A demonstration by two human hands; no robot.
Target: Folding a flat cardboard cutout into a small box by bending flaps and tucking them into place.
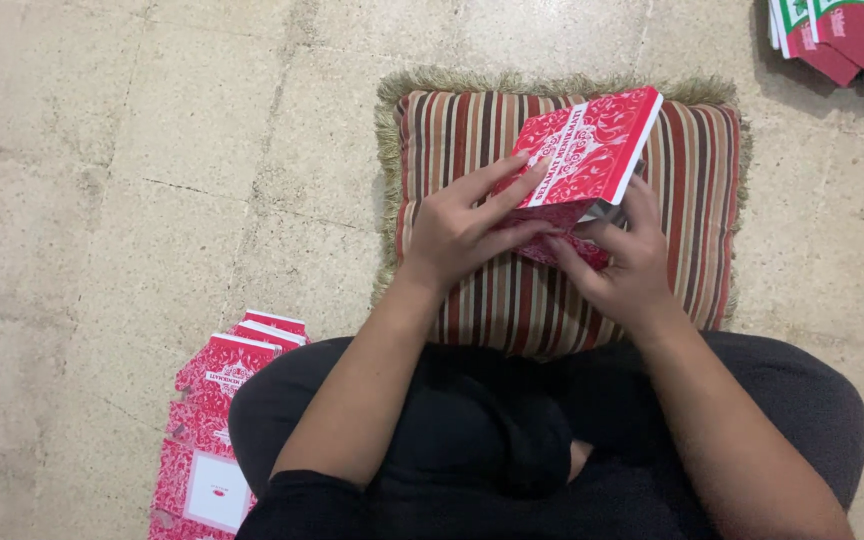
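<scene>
A red cardboard box [592, 145] with a white ornamental pattern is held over a striped cushion [472, 130]. My left hand [467, 220] grips its near left side, fingers stretched along the patterned face. My right hand [627, 260] holds the box from below right, thumb and fingers pressed on a folded flap at its lower end. The box is partly folded into shape and tilted toward the upper right.
The cushion, with a fringed edge, lies on a beige tiled floor [132, 160] in front of my crossed legs. A stack of flat red box blanks [217, 430] lies at the lower left. More flat red and green sheets [842, 35] sit at the top right corner.
</scene>
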